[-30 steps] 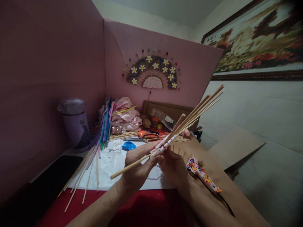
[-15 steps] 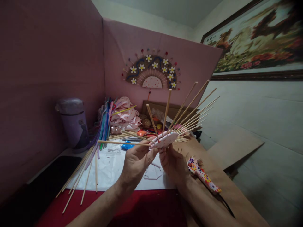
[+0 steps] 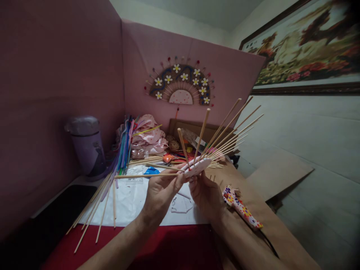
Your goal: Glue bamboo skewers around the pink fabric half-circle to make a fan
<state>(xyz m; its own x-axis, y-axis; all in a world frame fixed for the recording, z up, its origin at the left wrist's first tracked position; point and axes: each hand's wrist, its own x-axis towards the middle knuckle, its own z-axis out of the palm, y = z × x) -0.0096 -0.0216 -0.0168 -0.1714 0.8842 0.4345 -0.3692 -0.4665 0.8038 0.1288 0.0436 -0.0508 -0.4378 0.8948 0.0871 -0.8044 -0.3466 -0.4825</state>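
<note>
Both hands hold up a pale, fabric-covered half-round piece [image 3: 198, 167] with red dots, tilted so its edge shows. Wooden sticks [image 3: 201, 131] fan out from that edge, most to the upper right and two toward the left. My left hand [image 3: 161, 191] is closed on the piece's left end, thumb at its lower edge. My right hand [image 3: 206, 193] grips it from below, its fingertips partly hidden under the piece. On the pink board behind hangs a finished-looking stick fan [image 3: 180, 82] with white flowers and a dotted half-round base.
A flower-patterned glue gun [image 3: 243, 210] lies right of my right hand, its cord trailing. Loose sticks [image 3: 94, 217] and coloured pipe cleaners [image 3: 126, 146] lie at left, near a purple thermos-like container [image 3: 86, 146]. Crumpled dotted fabric [image 3: 149, 135] and a twine ball [image 3: 173, 145] are behind.
The half-round piece has turned slightly in my hands, so more of its edge shows. Its upright sticks lean further right, and the leftmost stick sits a little lower.
</note>
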